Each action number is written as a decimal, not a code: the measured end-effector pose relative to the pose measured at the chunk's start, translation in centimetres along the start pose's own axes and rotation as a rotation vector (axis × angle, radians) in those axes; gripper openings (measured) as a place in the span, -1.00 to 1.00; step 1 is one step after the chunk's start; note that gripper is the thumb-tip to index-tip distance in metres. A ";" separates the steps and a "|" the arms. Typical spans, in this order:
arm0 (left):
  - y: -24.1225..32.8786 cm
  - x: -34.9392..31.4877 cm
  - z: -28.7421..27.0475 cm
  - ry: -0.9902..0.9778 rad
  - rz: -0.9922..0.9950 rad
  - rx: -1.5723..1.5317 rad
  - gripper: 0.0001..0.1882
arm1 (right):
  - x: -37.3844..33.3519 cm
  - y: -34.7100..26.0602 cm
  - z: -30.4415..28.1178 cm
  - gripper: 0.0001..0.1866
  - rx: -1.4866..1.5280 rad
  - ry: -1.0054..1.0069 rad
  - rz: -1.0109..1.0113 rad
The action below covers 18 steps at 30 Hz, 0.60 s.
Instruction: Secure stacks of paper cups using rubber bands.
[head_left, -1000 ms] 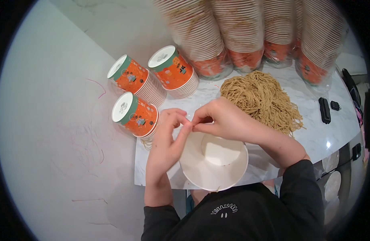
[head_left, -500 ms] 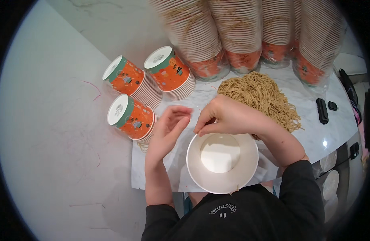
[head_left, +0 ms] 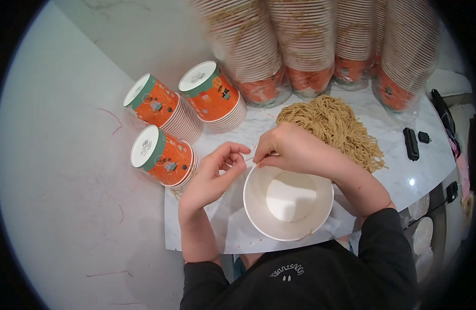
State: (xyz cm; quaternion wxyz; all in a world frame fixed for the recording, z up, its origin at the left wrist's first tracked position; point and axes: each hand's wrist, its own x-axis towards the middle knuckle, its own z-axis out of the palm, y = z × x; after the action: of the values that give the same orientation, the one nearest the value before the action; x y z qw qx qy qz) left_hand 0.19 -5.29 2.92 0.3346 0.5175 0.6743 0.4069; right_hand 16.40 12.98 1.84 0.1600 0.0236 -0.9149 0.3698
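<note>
A white paper bucket (head_left: 288, 227) stands in front of me at the table's near edge, its wide mouth facing up and its inside bare. At its far left rim, my right hand (head_left: 284, 147) pinches a thin cord with thumb and fingertips. My left hand (head_left: 217, 173) is just left of the rim, fingers curled and thumb drawn in on what looks like the same cord (head_left: 250, 159). The cord is fine and partly hidden by the fingers. Behind my right hand lies a heap of tan cords (head_left: 338, 124).
Orange and green paper buckets stand upside down in a left stack (head_left: 168, 160), a far left stack (head_left: 163, 103) and a middle stack (head_left: 212, 95). Several tall plastic-wrapped stacks (head_left: 305, 51) line the back. A black device (head_left: 411, 143) lies at right on the marbled table (head_left: 207, 232).
My left hand has come nearer the right at the rim, its fingers curling in. The bucket has shifted and tilted slightly. My view has moved a little.
</note>
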 end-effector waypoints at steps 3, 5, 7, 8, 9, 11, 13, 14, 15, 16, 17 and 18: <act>1.0 0.2 0.5 0.004 0.028 -0.220 -0.66 | 0.0 0.2 0.3 -0.84 -0.084 0.095 -0.049; 1.4 0.3 0.4 0.017 0.034 -0.338 -0.67 | 0.1 0.4 0.3 -0.84 -0.088 0.096 -0.032; 1.5 0.6 -0.2 -0.026 -0.018 -0.430 -0.64 | 0.2 0.7 0.5 -0.83 -0.093 0.097 -0.016; 1.4 0.9 -0.1 -0.028 -0.016 -0.432 -0.64 | 0.2 1.0 0.8 -0.85 -0.082 0.151 -0.084; 1.3 1.3 0.1 0.054 -0.069 -0.327 -0.64 | 0.3 1.2 0.9 -0.86 -0.070 0.206 -0.153; 0.6 1.5 0.3 0.140 -0.125 -0.225 -0.64 | 0.4 0.2 0.1 -0.89 0.094 0.150 -0.005; 0.0 1.6 0.4 0.178 -0.039 0.119 -0.72 | 0.6 -0.2 -0.3 -0.91 0.259 0.096 0.150; 0.1 1.5 0.6 0.174 -0.042 0.116 -0.72 | 0.6 0.0 -0.3 -0.90 0.332 0.095 0.185; 0.6 1.2 0.8 0.220 -0.011 0.269 -0.78 | 0.7 0.2 -0.3 -0.89 0.405 0.094 0.221; 0.9 1.0 0.9 0.266 0.023 0.426 -0.82 | 0.8 0.4 -0.2 -0.89 0.409 0.094 0.223; 0.8 0.9 1.0 0.263 0.019 0.426 -0.82 | 0.9 0.6 0.0 -0.88 0.469 0.108 0.240; 0.7 0.7 1.0 0.279 0.043 0.496 -0.85 | 1.0 0.8 0.1 -0.87 0.528 0.122 0.256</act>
State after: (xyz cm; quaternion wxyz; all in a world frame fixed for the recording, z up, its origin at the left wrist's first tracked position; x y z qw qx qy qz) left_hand 1.20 -4.26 3.07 0.0929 0.5366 0.7818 0.3036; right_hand 15.33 13.54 1.54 0.1552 -0.0733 -0.7712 0.6130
